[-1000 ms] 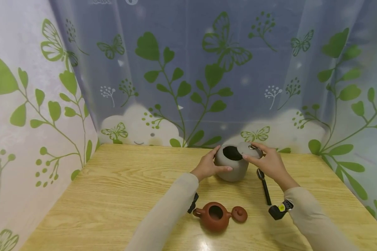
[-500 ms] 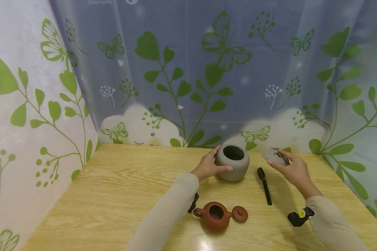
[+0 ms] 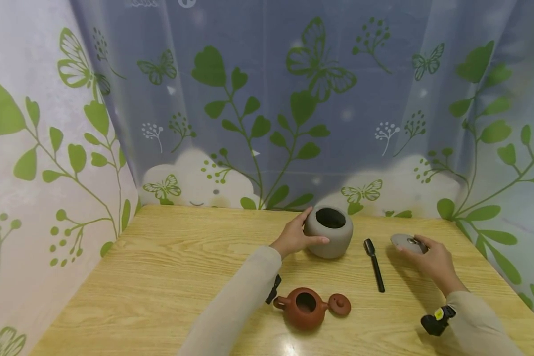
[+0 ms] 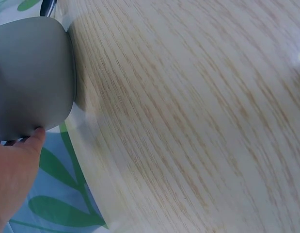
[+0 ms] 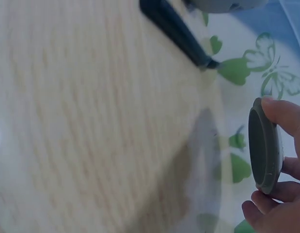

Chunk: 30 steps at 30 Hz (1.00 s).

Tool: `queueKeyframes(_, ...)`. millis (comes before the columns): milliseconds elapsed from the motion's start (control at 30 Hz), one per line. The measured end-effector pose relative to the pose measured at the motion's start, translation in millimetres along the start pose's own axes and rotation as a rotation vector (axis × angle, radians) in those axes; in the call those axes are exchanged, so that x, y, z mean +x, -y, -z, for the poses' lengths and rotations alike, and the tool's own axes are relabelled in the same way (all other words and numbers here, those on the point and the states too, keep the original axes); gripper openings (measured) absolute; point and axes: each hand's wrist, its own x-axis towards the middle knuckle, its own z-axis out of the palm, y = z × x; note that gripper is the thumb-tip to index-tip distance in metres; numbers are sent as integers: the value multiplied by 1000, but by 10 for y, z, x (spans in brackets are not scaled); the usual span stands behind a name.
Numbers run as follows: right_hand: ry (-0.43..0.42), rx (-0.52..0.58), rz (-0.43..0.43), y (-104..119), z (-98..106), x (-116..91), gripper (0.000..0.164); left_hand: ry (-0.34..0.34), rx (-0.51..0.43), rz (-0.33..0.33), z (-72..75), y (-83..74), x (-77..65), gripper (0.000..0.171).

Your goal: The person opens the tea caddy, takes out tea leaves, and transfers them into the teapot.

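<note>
At the back of the table a round grey jar (image 3: pixel 333 242) stands upright, its dark mouth uncovered. My left hand (image 3: pixel 293 237) grips the jar's left side, thumb across the front and fingers round the back. In the left wrist view, part of that hand (image 4: pixel 14 174) shows against the smooth jar wall (image 4: pixel 33 77). To the right, my right hand (image 3: pixel 437 259) holds the jar's grey lid (image 3: pixel 402 241) by its edges, knob up. The right wrist view shows the lid (image 5: pixel 263 150) edge-on between thumb and fingers, apart from its shadow on the table.
A black-handled spoon (image 3: pixel 375 267) lies between the jar and the right hand. Nearer the front stands a reddish-brown teapot (image 3: pixel 306 316) without its cover; its small lid (image 3: pixel 339 304) lies beside the spout. A patterned curtain (image 3: pixel 267 123) rises behind the wooden table (image 3: pixel 182 257).
My right hand has carried the lid off the jar's mouth, rightward past the spoon and lower toward the table. The left hand stays on the jar.
</note>
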Motion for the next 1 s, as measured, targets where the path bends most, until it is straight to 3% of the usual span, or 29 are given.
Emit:
queueKeyframes(400, 94, -41, -3, -208, -20, 8, 89, 1, 4, -9, 1, 23, 11, 102)
queueKeyframes(1000, 167, -143, 36, -281, -41, 32, 96, 10, 1, -13, 9, 6, -14, 101)
